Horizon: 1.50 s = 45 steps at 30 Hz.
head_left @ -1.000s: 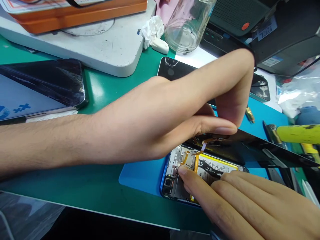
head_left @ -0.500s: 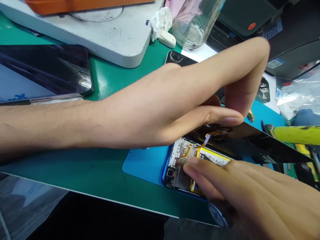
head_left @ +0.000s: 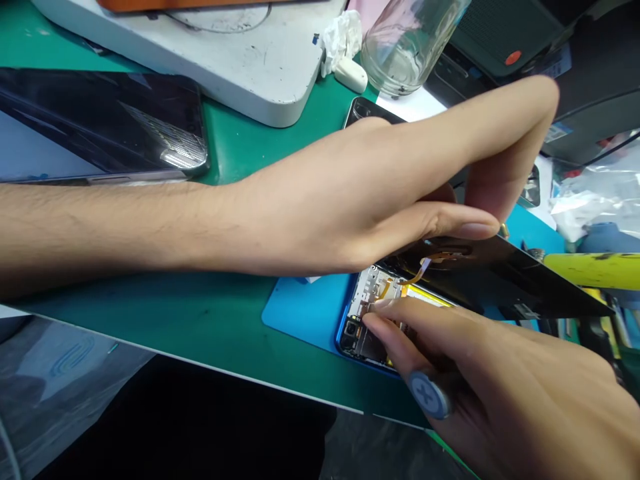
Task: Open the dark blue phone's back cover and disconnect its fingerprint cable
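Note:
A phone with a blue frame [head_left: 341,337] lies opened, showing metal plates, a camera module [head_left: 352,329] and part of a yellow-edged battery. Its black back panel [head_left: 520,280] stands tilted up along the far side, joined to the inside by a thin orange flex cable [head_left: 417,272]. My left hand [head_left: 400,180] is closed on the panel's upper edge, thumb on the near face. Over the phone, the thumb and finger of my right hand [head_left: 480,360] pinch close to the metal plates. A screwdriver [head_left: 429,395] with a plus-marked cap sits in that hand, its handle mostly hidden.
A blue mat [head_left: 300,313] lies under the phone on the green table [head_left: 175,320]. Another phone [head_left: 145,127] rests at left, below a white device [head_left: 250,67]. A glass jar [head_left: 400,57], crumpled tissue [head_left: 343,40] and a yellow-handled tool [head_left: 590,270] stand around.
The view has shifted slightly, so most things sit a little further right and higher. The right fingertips have closed into a tighter pinch, and the screwdriver cap has turned more towards me. The left hand keeps its hold.

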Available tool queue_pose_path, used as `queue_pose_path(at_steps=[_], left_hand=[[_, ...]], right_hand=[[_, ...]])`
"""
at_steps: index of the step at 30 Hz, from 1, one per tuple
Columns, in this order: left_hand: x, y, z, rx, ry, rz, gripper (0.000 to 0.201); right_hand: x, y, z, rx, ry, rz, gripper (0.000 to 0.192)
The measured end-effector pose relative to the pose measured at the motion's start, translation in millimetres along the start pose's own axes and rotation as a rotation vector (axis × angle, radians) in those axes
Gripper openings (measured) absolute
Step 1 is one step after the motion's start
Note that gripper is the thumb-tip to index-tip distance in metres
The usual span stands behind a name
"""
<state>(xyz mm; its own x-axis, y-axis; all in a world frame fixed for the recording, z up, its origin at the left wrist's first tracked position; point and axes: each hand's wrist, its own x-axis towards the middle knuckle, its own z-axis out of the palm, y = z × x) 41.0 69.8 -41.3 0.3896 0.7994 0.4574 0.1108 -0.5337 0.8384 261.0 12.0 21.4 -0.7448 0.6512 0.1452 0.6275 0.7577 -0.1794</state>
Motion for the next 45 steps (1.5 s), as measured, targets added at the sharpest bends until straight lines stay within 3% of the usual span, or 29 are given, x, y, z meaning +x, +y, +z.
queue_pose_path(at_steps=[6, 10, 16, 18, 20, 23, 28, 45], left_hand=[[0.3, -6.9, 6.8, -0.02, -0.002, -0.008, 0.04], [0.3, -6.1, 10.9, -0.033, 0.005, -0.011, 0.038], [8.5, 2.3, 2.3, -0.054, -0.004, -0.022, 0.028], [14.0, 5.8, -4.8, -0.065, -0.087, -0.013, 0.015], [19.1, 9.2, -11.5, -0.062, -0.19, -0.009, 0.006], [23.4, 13.4, -17.2, -0.05, -0.254, -0.029, 0.02], [21.3, 14.6, -18.0, -0.03, -0.247, -0.027, 0.016], [21.1, 12.7, -17.7, 0.002, -0.226, 0.013, 0.006]], right_hand=[[6.4, -16.6, -3.1, 0.064, -0.029, 0.042, 0.037], [-2.6, -17.6, -4.4, -0.005, 0.038, 0.081, 0.025], [-3.1, -15.3, -12.7, -0.015, -0.112, 0.049, 0.014], [0.0, -15.4, -15.4, -0.035, -0.128, 0.045, 0.013], [2.8, -14.6, -17.0, -0.042, -0.135, 0.033, 0.013], [4.6, -9.8, -17.6, -0.058, -0.152, -0.01, 0.016], [0.8, 2.1, -14.2, -0.039, -0.178, -0.038, 0.012], [-3.4, 14.5, -10.1, -0.022, -0.241, -0.047, 0.032]])
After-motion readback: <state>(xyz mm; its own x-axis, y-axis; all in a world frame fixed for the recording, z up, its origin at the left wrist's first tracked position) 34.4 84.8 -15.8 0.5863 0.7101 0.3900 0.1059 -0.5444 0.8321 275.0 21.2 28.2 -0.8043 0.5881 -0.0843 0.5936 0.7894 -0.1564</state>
